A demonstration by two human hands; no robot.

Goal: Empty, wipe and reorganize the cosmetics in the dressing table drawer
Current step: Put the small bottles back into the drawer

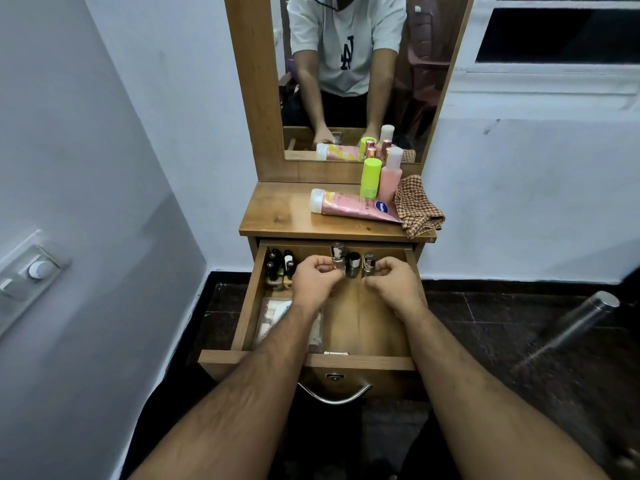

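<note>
Both hands are down in the open drawer (360,327) rn, near the back. Left hand (317,277) is curled w/ fingertips pinched on a small silver-capped bottle (338,258). Right hand (393,282) is doing the same on another silver-capped bottle (369,265). Between them stands a third one w/ a dark cap (353,265), nobody touching it afaict. All three are upright in a row along the back wall.

Back-left corner of the drawer has a tight cluster of little bottles (280,268), mostly dark caps, upright and packed together. In front of that, along the left side, there's a clear pouch (273,317) w/ some pale stuff inside; my left forearm covers part of it so can't tell what's in it. Rest of the drawer floor is bare wood, looks clean enough.

Progress, imo: reads like the putting-back stage, not the emptying one. The small stuff already sits in neat groups and the floor's mostly clear. Can't prove from this alone that wiping happened tho.

What's left: up on the table (277,216) there's a pink tube (353,206) lying on its side, a neon green bottle (370,178) and a pink bottle (391,174) standing just behind it, plus a checked cloth (417,206) bunched at the right edge. Those prob go back in the drawer, minus the cloth.
</note>
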